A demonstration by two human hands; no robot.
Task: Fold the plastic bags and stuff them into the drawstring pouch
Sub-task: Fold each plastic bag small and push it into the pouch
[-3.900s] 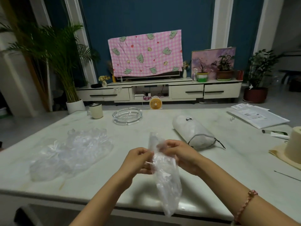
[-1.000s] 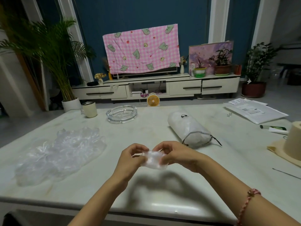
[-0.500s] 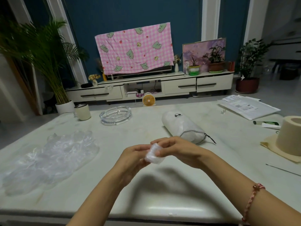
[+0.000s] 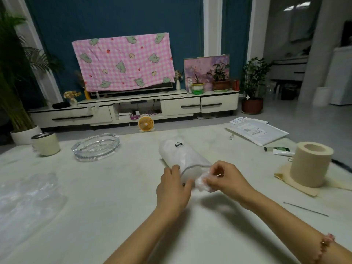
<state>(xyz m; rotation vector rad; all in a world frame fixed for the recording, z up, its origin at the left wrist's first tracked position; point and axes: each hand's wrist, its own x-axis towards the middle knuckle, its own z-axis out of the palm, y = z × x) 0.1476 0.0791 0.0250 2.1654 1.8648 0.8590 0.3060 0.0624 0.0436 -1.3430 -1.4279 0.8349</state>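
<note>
Now, unlike half a second back, the small folded wad of clear plastic bag [image 4: 202, 182] sits at the mouth of the white cylindrical drawstring pouch [image 4: 182, 155] lying on the pale table [image 4: 114, 197], right hand [image 4: 226, 180] pinching it, left hand [image 4: 172, 189] gripping the pouch rim: stuffing likely starting; wad crinkled, compact

The room is dimly lit from overhead. A soft shadow is cast on the pale worktop [image 4: 106, 197] below the right hand [image 4: 226, 180]. Straight lines are bowed at the edges, and fine detail is smeared by slight blur.
</note>
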